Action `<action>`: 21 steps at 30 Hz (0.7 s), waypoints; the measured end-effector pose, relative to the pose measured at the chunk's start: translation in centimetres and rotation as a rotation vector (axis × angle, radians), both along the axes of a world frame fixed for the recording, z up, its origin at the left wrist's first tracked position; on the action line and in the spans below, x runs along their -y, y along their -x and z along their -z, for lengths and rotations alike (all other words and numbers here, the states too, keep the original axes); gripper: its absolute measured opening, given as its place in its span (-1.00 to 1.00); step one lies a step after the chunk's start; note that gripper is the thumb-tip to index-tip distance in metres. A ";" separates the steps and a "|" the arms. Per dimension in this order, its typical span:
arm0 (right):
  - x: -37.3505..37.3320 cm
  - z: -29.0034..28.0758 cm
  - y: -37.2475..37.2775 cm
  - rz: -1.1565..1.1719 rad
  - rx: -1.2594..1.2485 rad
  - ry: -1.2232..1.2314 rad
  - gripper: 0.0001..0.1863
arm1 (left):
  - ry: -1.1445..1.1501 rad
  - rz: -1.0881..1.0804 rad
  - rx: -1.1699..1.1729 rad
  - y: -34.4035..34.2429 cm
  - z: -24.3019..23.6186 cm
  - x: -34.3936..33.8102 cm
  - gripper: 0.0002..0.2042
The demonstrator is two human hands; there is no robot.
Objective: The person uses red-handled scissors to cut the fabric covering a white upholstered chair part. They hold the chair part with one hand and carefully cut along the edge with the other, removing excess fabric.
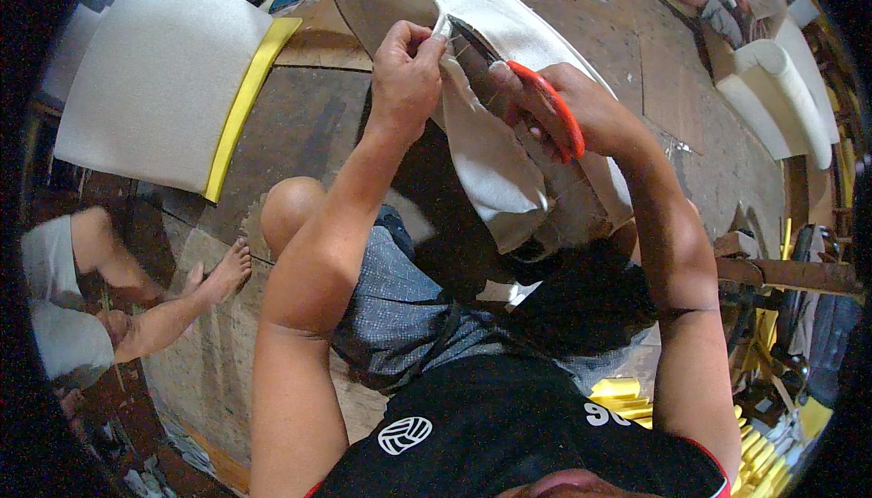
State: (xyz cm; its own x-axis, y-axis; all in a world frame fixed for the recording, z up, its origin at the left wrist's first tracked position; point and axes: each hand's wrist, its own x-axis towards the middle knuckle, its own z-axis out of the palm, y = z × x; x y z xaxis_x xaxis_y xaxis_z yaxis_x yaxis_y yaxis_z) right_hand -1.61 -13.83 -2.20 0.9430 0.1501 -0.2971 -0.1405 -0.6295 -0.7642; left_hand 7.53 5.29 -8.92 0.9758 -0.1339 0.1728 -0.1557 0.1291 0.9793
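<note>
Near the top centre of the frame the left hand (406,69) pinches the cut edge of a white foam sheet (486,148), fingers closed tight on it. Just to its right, the right hand (554,112) grips orange-handled scissors (536,98), blades set against that sheet. At upper left a white foam slab (150,71) with a yellow edge lies on the wooden floor (300,126).

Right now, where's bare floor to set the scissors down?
Bare boards lie between the foam panel and the left knee, and right of the right hand toward the white seat. It is crowded in the lap under the white sheet and by the scissors.
</note>
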 end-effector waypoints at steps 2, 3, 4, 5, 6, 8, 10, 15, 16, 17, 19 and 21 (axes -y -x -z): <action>0.0 0.1 0.0 0.022 -0.014 -0.027 -0.28 | -0.001 0.003 0.000 -0.1 0.2 0.0 -0.86; 0.0 0.2 0.0 0.034 -0.020 -0.040 -0.27 | -0.004 0.007 0.010 -0.1 0.2 0.0 -0.85; -0.3 0.1 0.0 0.048 -0.033 -0.068 -0.27 | -0.007 0.011 0.020 0.0 0.3 0.1 -0.85; -0.7 -0.2 0.0 0.064 -0.045 -0.096 -0.26 | -0.011 0.016 0.031 0.0 0.3 0.1 -0.85; -0.9 -0.3 0.0 0.081 -0.057 -0.124 -0.26 | -0.028 0.015 0.038 0.1 0.2 0.1 -0.85; -0.6 -0.2 -0.3 0.070 -0.078 -0.146 -0.22 | -0.063 0.011 0.054 0.2 0.0 0.0 -0.84; -0.6 -0.4 -0.3 0.063 -0.073 -0.133 -0.23 | -0.034 0.032 0.050 0.1 0.1 0.0 -0.86; -0.7 -0.1 0.0 0.031 0.038 0.006 -0.33 | 0.146 0.015 -0.089 -0.1 0.1 -0.3 -0.91; -0.6 0.0 0.0 0.035 0.016 -0.001 -0.35 | 0.185 0.021 -0.124 -0.1 0.1 -0.4 -0.92; -0.5 0.1 0.1 0.040 -0.006 -0.007 -0.37 | 0.224 0.027 -0.159 -0.1 0.0 -0.5 -0.93; -0.5 0.3 0.2 0.010 0.015 -0.028 -0.43 | 0.005 -0.018 0.010 -0.5 0.9 -1.1 -0.95; -0.4 0.4 0.3 -0.053 0.104 -0.054 -0.48 | -0.010 -0.033 0.101 -0.7 1.6 -1.1 -0.96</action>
